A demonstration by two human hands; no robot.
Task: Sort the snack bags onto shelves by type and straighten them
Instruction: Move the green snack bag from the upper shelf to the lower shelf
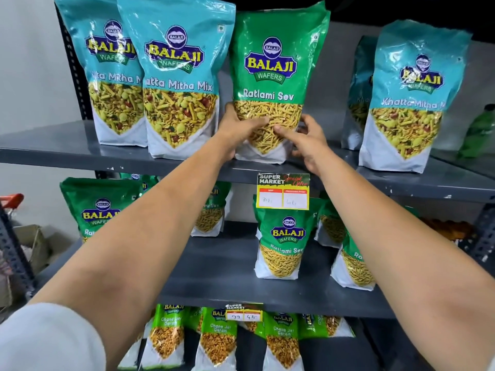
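A green Ratlami Sev bag [273, 73] stands upright on the top shelf [67, 151], between teal Khatta Mitha Mix bags [176, 76] on its left and more teal bags [409, 95] on its right. My left hand [238, 129] grips the green bag's lower left side, thumb across its front. My right hand [308, 140] holds its lower right edge. On the middle shelf [214, 277] stand several green Ratlami Sev bags [281, 245]. The bottom shelf holds Chana Jor Garam bags [218, 341].
A yellow price tag [283, 191] hangs from the top shelf's front edge, a smaller one [243, 313] from the middle shelf's. A green bottle [479, 132] stands at the far right of the top shelf. A cardboard box [29, 245] and an orange cart handle [12, 199] sit at left.
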